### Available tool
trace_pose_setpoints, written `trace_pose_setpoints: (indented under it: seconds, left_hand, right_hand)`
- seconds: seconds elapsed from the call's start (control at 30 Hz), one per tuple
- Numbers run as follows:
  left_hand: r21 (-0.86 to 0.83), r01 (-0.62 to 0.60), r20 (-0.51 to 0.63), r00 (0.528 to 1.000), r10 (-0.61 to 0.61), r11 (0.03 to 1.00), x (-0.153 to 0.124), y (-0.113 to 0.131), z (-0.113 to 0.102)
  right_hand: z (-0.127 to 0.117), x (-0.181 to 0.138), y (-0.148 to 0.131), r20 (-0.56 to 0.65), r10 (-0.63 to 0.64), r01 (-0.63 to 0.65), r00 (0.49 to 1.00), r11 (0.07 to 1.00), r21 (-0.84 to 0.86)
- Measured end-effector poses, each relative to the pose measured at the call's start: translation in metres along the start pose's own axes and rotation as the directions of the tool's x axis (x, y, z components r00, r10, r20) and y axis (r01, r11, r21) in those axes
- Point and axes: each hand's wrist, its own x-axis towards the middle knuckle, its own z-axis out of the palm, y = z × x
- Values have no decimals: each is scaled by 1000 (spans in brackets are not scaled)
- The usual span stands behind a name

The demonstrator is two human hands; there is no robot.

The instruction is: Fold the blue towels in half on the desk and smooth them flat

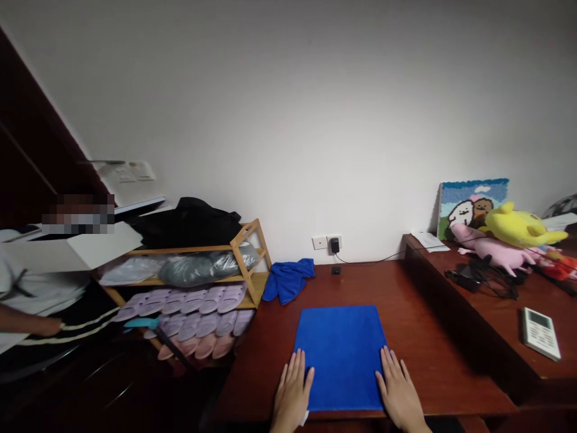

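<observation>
A blue cloth [341, 355] lies flat and square on the reddish-brown table [428, 355], close to its front edge. Across its left edge rests my left hand [293, 388], palm down with the fingers stretched forward. My right hand [399, 388] lies likewise on the right edge, fingers straight and slightly spread. Neither hand grips the cloth. A white tag [305, 417] shows beside my left hand. Further back on the left, a second blue cloth [288, 280] sits crumpled at the table's corner.
A wooden rack [256, 264] with purple and pink slippers [207, 319] stands left, beside a seated person [40, 300]. On the raised right-hand desk are plush toys [516, 225], tangled cables [489, 279] and a white calculator-like device [541, 332]. A black plug [335, 245] sits in the wall socket.
</observation>
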Motion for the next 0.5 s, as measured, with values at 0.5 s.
trace_pose_setpoints:
  seconds: [0.5]
  left_hand:
    - [-2,-27,-104,994,27,1000,-3,-14,17]
  right_hand:
    - [-35,55,-11,26,-1,2,1000,999,-54]
